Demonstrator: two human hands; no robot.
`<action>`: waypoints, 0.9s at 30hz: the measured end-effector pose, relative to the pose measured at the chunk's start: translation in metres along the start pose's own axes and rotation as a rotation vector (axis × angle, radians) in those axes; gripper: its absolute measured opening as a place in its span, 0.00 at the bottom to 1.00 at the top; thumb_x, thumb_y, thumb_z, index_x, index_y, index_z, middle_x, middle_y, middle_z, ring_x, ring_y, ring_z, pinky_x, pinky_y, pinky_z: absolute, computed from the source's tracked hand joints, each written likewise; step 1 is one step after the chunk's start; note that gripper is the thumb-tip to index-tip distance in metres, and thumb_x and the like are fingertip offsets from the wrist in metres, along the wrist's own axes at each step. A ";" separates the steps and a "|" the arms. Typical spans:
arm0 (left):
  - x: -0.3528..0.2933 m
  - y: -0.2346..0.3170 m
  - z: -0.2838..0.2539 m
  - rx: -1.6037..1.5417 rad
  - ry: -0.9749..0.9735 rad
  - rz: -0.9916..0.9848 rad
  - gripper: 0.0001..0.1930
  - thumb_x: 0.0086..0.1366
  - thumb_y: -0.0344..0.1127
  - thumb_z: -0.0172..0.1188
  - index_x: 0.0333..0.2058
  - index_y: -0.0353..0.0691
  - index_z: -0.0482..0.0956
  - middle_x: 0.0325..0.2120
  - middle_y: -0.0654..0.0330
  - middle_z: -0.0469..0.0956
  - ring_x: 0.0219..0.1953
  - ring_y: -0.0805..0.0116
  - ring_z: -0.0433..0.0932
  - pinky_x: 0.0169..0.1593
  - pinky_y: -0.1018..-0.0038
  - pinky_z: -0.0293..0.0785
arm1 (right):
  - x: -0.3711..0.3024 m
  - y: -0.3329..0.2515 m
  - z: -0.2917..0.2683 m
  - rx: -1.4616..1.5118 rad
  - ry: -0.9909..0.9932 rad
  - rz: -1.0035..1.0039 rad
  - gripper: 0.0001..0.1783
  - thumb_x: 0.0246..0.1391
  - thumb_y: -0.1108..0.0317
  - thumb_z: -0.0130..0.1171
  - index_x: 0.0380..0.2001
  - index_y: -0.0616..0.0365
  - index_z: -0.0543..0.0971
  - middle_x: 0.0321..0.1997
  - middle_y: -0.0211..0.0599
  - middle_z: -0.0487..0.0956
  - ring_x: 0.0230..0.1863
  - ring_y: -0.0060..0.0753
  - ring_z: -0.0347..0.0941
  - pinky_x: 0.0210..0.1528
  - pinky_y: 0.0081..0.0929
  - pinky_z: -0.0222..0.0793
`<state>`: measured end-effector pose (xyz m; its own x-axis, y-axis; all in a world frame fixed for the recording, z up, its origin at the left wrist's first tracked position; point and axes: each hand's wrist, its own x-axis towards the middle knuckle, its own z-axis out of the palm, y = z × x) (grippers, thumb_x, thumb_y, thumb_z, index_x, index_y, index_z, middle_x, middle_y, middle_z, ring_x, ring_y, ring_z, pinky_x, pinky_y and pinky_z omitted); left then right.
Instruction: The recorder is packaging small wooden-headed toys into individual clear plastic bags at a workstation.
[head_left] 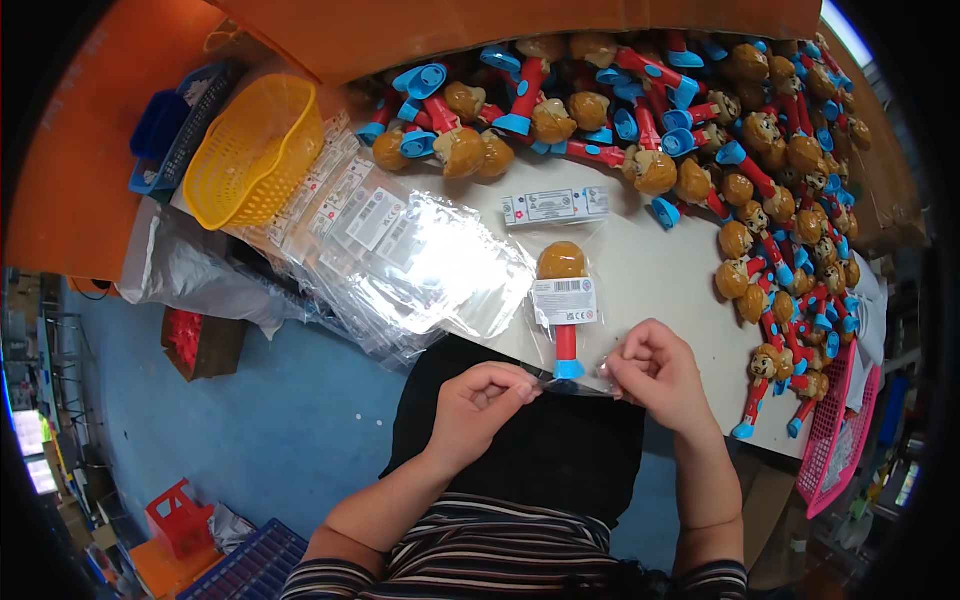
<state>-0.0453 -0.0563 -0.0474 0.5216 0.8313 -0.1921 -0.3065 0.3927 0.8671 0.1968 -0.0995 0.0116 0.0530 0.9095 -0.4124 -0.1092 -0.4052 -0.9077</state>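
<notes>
A toy figure with a glossy brown head [562, 260] and a red handle [567, 343] lies in a clear plastic bag [597, 250] at the table's near edge. Its blue foot [568, 370] points toward me. A white printed label [566, 301] covers its middle, and a printed strip [556, 206] crosses the bag's far end. My left hand [474, 410] pinches the near left corner of the bag between thumb and fingers. At the near right corner, my right hand [660, 375] is closed in a pinch on the film.
Many similar toys [655, 170] are heaped along the table's [690, 290] back and right side. To the left lies a pile of flat clear bags [370, 225], beside a yellow basket [215, 165]. A pink basket [830, 440] stands by the right edge.
</notes>
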 end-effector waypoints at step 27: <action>0.003 -0.009 -0.020 0.022 -0.114 0.010 0.03 0.64 0.19 0.58 0.36 0.28 0.78 0.41 0.50 0.78 0.43 0.67 0.79 0.49 0.73 0.76 | -0.010 -0.001 0.004 -0.200 -0.065 -0.132 0.05 0.56 0.75 0.62 0.29 0.65 0.79 0.42 0.40 0.82 0.31 0.15 0.75 0.35 0.14 0.71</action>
<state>-0.0572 -0.0498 -0.0645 0.6065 0.7843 -0.1307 -0.2951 0.3746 0.8790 0.1926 -0.1074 0.0170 -0.0114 0.9573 -0.2889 0.0936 -0.2866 -0.9535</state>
